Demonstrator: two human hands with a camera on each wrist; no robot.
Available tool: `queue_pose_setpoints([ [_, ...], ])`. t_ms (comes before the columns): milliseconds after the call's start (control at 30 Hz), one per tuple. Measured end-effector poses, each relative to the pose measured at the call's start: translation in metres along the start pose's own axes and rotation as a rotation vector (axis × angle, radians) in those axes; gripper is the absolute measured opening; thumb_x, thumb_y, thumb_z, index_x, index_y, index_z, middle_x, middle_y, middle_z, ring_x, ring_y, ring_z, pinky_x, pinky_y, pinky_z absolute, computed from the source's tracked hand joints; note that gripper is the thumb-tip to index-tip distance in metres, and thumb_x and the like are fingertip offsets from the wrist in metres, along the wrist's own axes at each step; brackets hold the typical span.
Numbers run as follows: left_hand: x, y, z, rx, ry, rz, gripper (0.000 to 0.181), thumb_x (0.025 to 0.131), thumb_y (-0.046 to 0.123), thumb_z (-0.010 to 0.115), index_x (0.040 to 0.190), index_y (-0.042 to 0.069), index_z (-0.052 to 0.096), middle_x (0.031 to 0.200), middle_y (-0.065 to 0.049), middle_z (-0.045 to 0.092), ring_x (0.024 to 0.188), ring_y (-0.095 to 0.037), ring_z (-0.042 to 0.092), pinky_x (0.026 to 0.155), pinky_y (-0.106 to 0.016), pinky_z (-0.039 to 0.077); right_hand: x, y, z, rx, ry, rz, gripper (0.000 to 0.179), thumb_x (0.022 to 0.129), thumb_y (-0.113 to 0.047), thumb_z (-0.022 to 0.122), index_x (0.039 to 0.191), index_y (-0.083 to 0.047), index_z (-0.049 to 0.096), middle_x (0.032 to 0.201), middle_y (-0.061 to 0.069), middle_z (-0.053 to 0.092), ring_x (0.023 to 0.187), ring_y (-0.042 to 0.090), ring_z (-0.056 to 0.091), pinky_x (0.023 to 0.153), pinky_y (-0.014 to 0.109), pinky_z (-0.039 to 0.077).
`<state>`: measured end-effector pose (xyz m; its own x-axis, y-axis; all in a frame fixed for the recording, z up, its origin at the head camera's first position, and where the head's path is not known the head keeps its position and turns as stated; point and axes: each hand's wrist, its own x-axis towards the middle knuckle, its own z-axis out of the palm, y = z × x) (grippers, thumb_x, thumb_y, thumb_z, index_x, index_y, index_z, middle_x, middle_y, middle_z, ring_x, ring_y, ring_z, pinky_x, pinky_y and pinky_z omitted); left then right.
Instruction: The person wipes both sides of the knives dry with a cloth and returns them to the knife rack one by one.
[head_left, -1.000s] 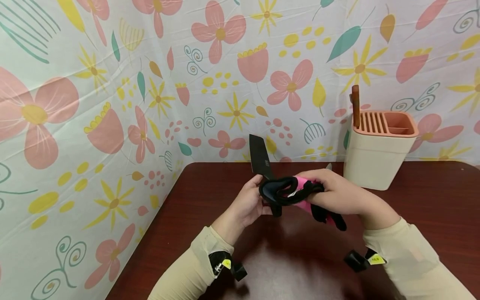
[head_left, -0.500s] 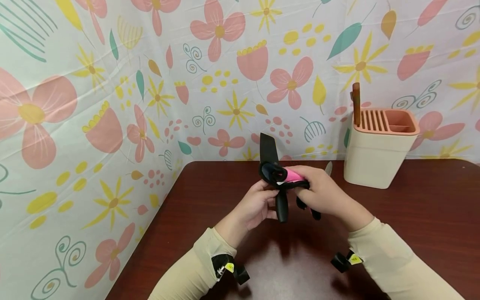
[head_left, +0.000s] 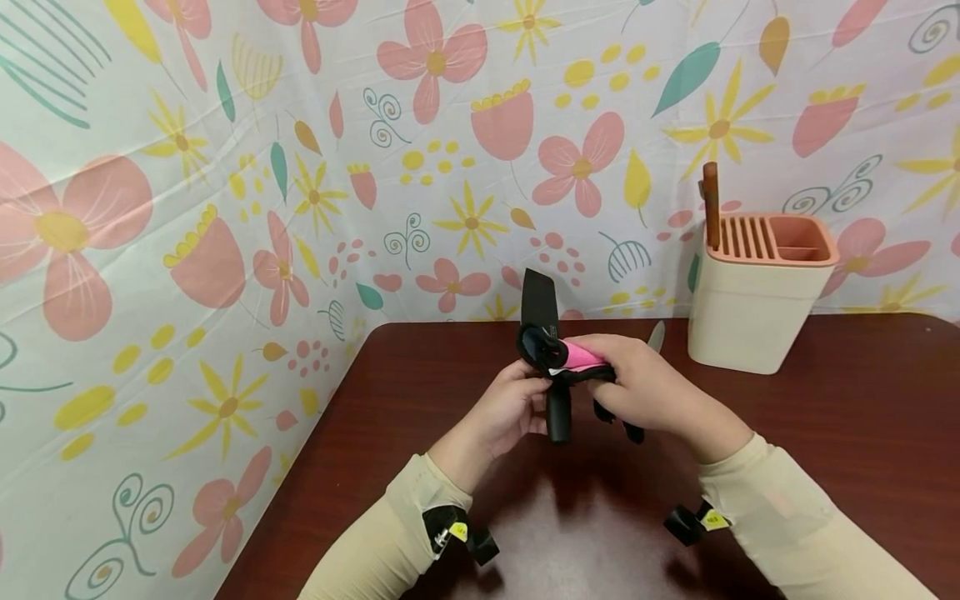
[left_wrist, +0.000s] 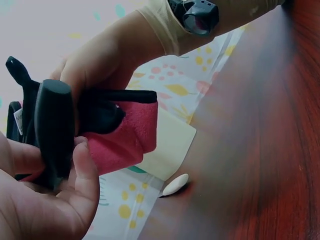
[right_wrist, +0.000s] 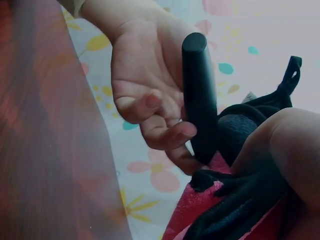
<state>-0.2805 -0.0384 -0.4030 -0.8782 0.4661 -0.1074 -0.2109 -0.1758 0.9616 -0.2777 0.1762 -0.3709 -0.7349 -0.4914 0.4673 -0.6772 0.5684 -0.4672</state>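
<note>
My left hand (head_left: 498, 421) holds a black cleaver upright, its fingers and thumb near the base of the black handle (right_wrist: 199, 95). The dark blade (head_left: 538, 298) points up and away in the head view. My right hand (head_left: 648, 385) grips a folded pink cloth with black edging (head_left: 583, 357) and holds it against the cleaver where blade and handle meet. In the left wrist view the cloth's pink side (left_wrist: 142, 130) hangs between the two hands. A black loop (right_wrist: 294, 70) sticks out from the cloth. The cloth hides the lower blade.
Back right stands a cream knife holder (head_left: 757, 317) with a coral slotted top, a brown-handled utensil (head_left: 711, 208) in it. A pale blade-like tip (head_left: 657, 336) shows behind my right hand, on the dark red table (head_left: 847, 417). Flowered fabric (head_left: 300, 125) hangs behind and left.
My right hand has moved left with the cloth, bringing it onto the cleaver. The cleaver has shifted slightly right and stands more upright. In the last half second little has changed.
</note>
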Motion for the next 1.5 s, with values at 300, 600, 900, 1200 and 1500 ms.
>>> queue_pose_setpoints([
  [300, 0.002, -0.003, -0.001, -0.026, 0.044, -0.009, 0.021, 0.101, 0.006, 0.050, 0.119, 0.013, 0.060, 0.078, 0.002, 0.067, 0.065, -0.011, 0.064, 0.055, -0.031, 0.056, -0.001, -0.010, -0.005, 0.038, -0.070, 0.004, 0.062, 0.083, 0.005, 0.061, 0.128, -0.036, 0.068, 0.094, -0.015, 0.069, 0.082, 0.009, 0.057, 0.074, 0.027, 0.046],
  [600, 0.004, -0.005, -0.005, -0.020, 0.065, -0.015, 0.013, 0.102, 0.014, 0.055, 0.114, 0.017, 0.061, 0.075, 0.002, 0.067, 0.064, -0.013, 0.065, 0.056, -0.034, 0.057, -0.004, -0.015, -0.010, 0.119, -0.133, -0.017, 0.065, 0.079, 0.008, 0.059, 0.126, -0.036, 0.068, 0.089, -0.015, 0.067, 0.079, 0.009, 0.057, 0.071, 0.025, 0.046],
  [900, 0.006, -0.003, -0.006, -0.025, 0.071, 0.005, 0.014, 0.098, 0.019, 0.061, 0.085, 0.020, 0.060, 0.064, 0.005, 0.062, 0.063, -0.010, 0.062, 0.057, -0.033, 0.055, -0.005, -0.022, -0.014, 0.158, -0.195, -0.058, 0.064, 0.080, 0.006, 0.062, 0.125, -0.039, 0.068, 0.093, -0.018, 0.071, 0.080, 0.005, 0.061, 0.072, 0.025, 0.050],
  [1200, 0.007, -0.003, -0.011, -0.077, 0.078, 0.036, 0.018, 0.101, 0.017, 0.050, 0.084, 0.020, 0.047, 0.085, 0.003, 0.058, 0.063, -0.009, 0.062, 0.055, -0.033, 0.051, -0.007, -0.029, -0.014, 0.172, -0.216, -0.114, 0.068, 0.077, 0.010, 0.059, 0.127, -0.036, 0.067, 0.098, -0.020, 0.070, 0.081, 0.005, 0.060, 0.072, 0.023, 0.049],
  [1500, 0.008, -0.002, -0.014, -0.077, 0.077, 0.054, 0.007, 0.104, 0.018, 0.047, 0.108, 0.012, 0.048, 0.125, -0.014, 0.065, 0.088, -0.013, 0.063, 0.074, -0.034, 0.050, -0.009, -0.033, -0.015, 0.192, -0.239, -0.153, 0.057, 0.077, 0.012, 0.059, 0.109, -0.035, 0.066, 0.082, -0.010, 0.065, 0.073, 0.004, 0.056, 0.066, 0.023, 0.047],
])
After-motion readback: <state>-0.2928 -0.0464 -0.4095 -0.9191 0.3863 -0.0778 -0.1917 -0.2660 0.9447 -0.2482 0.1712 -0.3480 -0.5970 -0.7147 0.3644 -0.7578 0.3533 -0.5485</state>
